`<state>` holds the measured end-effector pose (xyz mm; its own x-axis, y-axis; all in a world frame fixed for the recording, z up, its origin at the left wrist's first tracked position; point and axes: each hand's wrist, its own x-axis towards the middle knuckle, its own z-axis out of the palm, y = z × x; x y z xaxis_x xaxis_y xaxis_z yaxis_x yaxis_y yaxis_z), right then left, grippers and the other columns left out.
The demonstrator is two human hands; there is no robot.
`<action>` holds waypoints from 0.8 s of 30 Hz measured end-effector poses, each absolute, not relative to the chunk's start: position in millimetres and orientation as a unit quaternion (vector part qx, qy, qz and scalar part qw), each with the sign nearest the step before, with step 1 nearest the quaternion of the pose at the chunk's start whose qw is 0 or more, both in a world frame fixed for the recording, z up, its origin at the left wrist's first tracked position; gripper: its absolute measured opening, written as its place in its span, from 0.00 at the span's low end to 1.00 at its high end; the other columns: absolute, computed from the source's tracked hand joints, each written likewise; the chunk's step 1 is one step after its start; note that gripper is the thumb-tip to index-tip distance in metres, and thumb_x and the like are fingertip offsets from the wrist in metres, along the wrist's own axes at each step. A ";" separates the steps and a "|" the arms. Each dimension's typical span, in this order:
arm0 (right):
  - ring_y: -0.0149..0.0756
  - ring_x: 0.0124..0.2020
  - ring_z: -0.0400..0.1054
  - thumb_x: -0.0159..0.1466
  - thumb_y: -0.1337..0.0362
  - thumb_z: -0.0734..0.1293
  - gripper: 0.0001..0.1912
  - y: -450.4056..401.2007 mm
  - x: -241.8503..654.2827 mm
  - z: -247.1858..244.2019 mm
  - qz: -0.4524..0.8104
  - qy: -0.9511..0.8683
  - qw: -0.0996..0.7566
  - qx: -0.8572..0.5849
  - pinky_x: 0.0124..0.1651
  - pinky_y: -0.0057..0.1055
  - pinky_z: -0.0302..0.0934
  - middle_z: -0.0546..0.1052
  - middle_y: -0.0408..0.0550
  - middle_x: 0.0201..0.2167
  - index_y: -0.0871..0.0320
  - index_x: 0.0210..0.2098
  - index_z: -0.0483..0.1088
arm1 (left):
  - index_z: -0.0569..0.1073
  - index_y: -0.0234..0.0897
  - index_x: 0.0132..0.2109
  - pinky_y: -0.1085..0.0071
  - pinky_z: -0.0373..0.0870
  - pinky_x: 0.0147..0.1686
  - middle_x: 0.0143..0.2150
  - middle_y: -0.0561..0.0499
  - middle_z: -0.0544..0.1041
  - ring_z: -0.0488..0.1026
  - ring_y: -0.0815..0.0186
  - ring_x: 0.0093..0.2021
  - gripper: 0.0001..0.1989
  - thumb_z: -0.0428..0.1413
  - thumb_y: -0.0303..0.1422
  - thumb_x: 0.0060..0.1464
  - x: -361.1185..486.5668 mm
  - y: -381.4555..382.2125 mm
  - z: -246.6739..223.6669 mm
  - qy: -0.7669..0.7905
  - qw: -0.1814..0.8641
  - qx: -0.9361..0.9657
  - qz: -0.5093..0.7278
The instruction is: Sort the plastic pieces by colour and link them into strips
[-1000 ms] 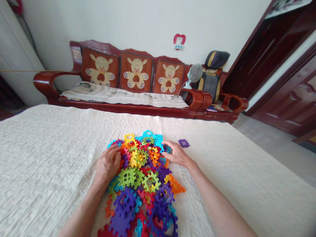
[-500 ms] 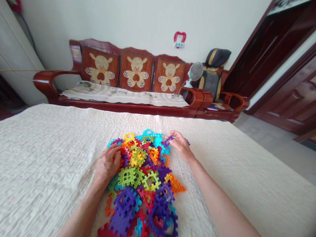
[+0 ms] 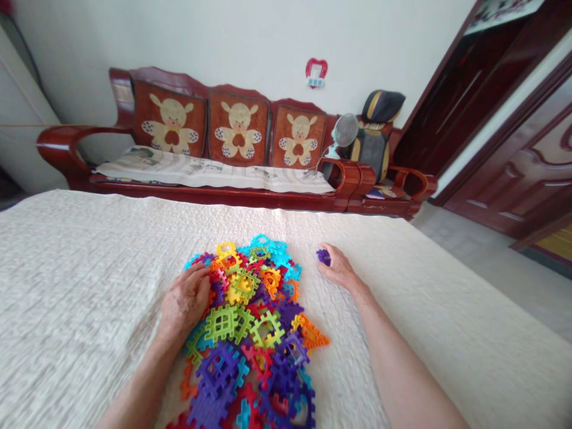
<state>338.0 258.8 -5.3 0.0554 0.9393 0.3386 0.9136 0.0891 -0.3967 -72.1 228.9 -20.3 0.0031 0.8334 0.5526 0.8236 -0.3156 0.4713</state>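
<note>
Between my hands lies a heap of toothed plastic building pieces (image 3: 243, 286) in purple, green, red, orange, yellow and blue, several with window-like holes. To the right of the heap, my right hand (image 3: 338, 266) holds a purple toothed building piece (image 3: 323, 257) between thumb and fingers, apart from the other pieces. My left hand (image 3: 185, 298) lies loosely along the heap's left edge, touching pieces there. Its fingers are slightly bent and their tips are partly hidden among the pieces. An orange triangular piece (image 3: 313, 332) sticks out on the heap's right side.
A cream textured cloth (image 3: 98, 268) covers the wide surface under the heap. Behind it stands a dark red wooden sofa (image 3: 71, 146) with bear cushions (image 3: 239, 128). A small fan (image 3: 345, 132) and an armchair with a padded cover (image 3: 374, 146) are at the right.
My right hand has moved the purple piece away from the heap's upper right edge, out to the right. My left hand stays at the heap's left edge. The whole view has shifted slightly.
</note>
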 end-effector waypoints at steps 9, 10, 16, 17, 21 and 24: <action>0.48 0.49 0.68 0.52 0.66 0.63 0.18 260.4 345.3 -6.3 -0.042 -0.693 0.258 -0.672 0.55 0.47 0.58 0.76 0.53 0.45 0.56 0.43 0.72 | 0.78 0.40 0.41 0.63 0.70 0.54 0.51 0.48 0.77 0.74 0.60 0.50 0.17 0.46 0.37 0.58 -70.8 227.6 -18.5 0.583 0.016 0.707 0.399; 0.49 0.50 0.67 0.52 0.66 0.63 0.18 259.7 343.4 -2.5 -0.056 -0.689 0.259 -0.674 0.55 0.49 0.57 0.76 0.54 0.46 0.56 0.42 0.72 | 0.78 0.39 0.42 0.63 0.70 0.54 0.50 0.48 0.77 0.74 0.60 0.50 0.16 0.46 0.37 0.58 -70.2 226.9 -17.5 0.583 0.019 0.705 0.404; 0.44 0.53 0.67 0.57 0.64 0.63 0.19 249.2 277.6 30.2 0.009 -0.762 0.384 -0.521 0.58 0.44 0.58 0.74 0.55 0.51 0.57 0.48 0.70 | 0.75 0.41 0.46 0.64 0.69 0.55 0.51 0.49 0.76 0.73 0.62 0.52 0.15 0.46 0.35 0.59 -72.6 222.0 -9.7 0.622 0.034 0.620 0.477; 0.43 0.53 0.67 0.58 0.64 0.63 0.18 246.0 259.8 36.3 0.036 -0.776 0.394 -0.492 0.58 0.43 0.59 0.74 0.53 0.51 0.56 0.48 0.70 | 0.74 0.40 0.47 0.64 0.68 0.55 0.51 0.49 0.76 0.72 0.63 0.53 0.15 0.45 0.34 0.59 -74.2 222.2 -9.6 0.636 0.024 0.596 0.489; 0.40 0.52 0.68 0.59 0.67 0.63 0.15 233.0 190.8 57.3 0.104 -0.834 0.380 -0.385 0.58 0.42 0.59 0.76 0.48 0.48 0.52 0.45 0.72 | 0.71 0.39 0.51 0.61 0.68 0.55 0.52 0.46 0.75 0.71 0.61 0.54 0.17 0.44 0.29 0.58 -77.9 226.6 -13.8 0.685 -0.013 0.549 0.480; 0.39 0.54 0.67 0.59 0.68 0.64 0.19 228.0 150.7 64.7 0.112 -0.878 0.328 -0.332 0.59 0.43 0.57 0.75 0.48 0.51 0.52 0.49 0.71 | 0.70 0.37 0.52 0.55 0.66 0.55 0.51 0.43 0.75 0.70 0.57 0.54 0.19 0.44 0.26 0.56 -74.7 228.9 -15.8 0.696 -0.028 0.584 0.417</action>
